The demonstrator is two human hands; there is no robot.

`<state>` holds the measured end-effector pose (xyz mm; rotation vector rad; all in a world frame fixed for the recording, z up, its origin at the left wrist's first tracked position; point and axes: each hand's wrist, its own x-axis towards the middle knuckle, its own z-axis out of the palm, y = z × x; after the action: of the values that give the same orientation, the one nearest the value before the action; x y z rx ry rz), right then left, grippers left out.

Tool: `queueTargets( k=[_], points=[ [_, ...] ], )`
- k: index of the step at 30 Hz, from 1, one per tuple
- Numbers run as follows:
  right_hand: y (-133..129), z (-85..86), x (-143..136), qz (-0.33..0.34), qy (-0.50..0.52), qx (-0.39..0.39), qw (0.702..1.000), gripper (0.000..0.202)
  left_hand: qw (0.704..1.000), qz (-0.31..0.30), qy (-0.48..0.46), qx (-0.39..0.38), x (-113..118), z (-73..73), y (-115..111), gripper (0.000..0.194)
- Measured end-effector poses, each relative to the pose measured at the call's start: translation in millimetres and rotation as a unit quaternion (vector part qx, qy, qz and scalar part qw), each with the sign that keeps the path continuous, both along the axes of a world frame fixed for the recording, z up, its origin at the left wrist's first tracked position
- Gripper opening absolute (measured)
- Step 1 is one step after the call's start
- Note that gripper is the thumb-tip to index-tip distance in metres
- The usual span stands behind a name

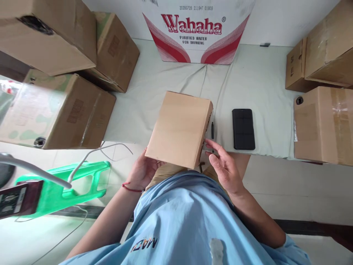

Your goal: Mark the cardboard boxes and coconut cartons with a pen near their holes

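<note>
A small plain brown cardboard box (179,127) lies tilted over the front edge of the cloth-covered table, its near end reaching past the edge. My left hand (145,171) grips that box at its near left corner, with the fingers passing underneath and mostly hidden. To the right of the box, my right hand (223,167) is open, thumb and fingers apart. Its fingertips are close to the box's right side; whether they touch it I cannot tell. A dark pen (212,130) lies just beyond those fingers, and a black phone (243,129) rests further right.
A white and red water carton (195,36) stands at the back. Cardboard cartons (79,110) are piled at the left, and more cartons (322,125) at the right. Below the table on the left are a green plastic stool (96,178) and a pale cable (82,165).
</note>
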<state>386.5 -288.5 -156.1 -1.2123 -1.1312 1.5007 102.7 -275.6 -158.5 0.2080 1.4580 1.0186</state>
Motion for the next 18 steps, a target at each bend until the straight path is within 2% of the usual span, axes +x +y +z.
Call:
queueTargets(
  k=[4, 9, 13, 16, 18],
  points=[
    [4, 2.6, -2, -0.005, 0.038, -0.032, 0.999, 0.060, 0.998, 0.021, 0.007, 0.052, 13, 25.7, -4, 0.035],
    [5, -16.5, -3, -0.007, 0.074, -0.120, 0.990, 0.056, 0.981, -0.008, 0.091, 0.170, 25, 58.1, -8, 0.044],
    [0, -28.5, -8, -0.005, 0.097, -0.190, 0.977, 0.065, 0.968, -0.028, 0.117, 0.219, 31, 70.9, -12, 0.039],
    [-2, -31.0, -12, 0.013, 0.128, -0.215, 0.968, 0.071, 0.954, -0.067, 0.125, 0.264, 33, 76.5, -18, 0.028],
    [-1, -31.6, -14, 0.031, 0.140, -0.223, 0.964, 0.066, 0.938, -0.104, 0.145, 0.297, 34, 79.8, -21, 0.021]
  ],
)
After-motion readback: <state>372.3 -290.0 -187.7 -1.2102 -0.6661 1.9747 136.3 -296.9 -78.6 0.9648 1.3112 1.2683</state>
